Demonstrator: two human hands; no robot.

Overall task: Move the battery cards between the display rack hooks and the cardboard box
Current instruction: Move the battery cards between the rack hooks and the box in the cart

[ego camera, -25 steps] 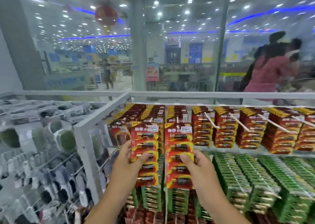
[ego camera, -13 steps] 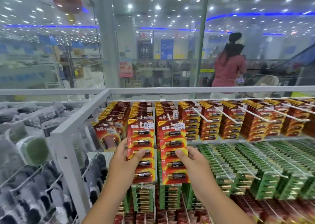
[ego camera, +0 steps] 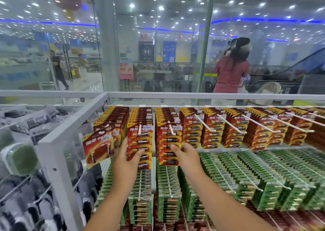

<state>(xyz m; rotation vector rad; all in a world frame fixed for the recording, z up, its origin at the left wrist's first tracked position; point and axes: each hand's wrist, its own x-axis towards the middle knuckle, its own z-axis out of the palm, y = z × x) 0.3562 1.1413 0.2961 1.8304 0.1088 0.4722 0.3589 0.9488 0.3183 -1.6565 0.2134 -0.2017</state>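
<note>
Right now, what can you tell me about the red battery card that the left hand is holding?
The red battery card is a tall printed strip, red with yellow swirls, holding dark batteries stacked sideways under clear plastic. A white price tag sits near its top. It hangs upright on a white hook. The left hand grips its lower part, thumb across the front.

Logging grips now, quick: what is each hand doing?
Left hand: grips a red battery card stack.
Right hand: grips the neighbouring red card stack.

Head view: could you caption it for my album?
Both hands, left and right, hold red battery cards on rack hooks.
</note>
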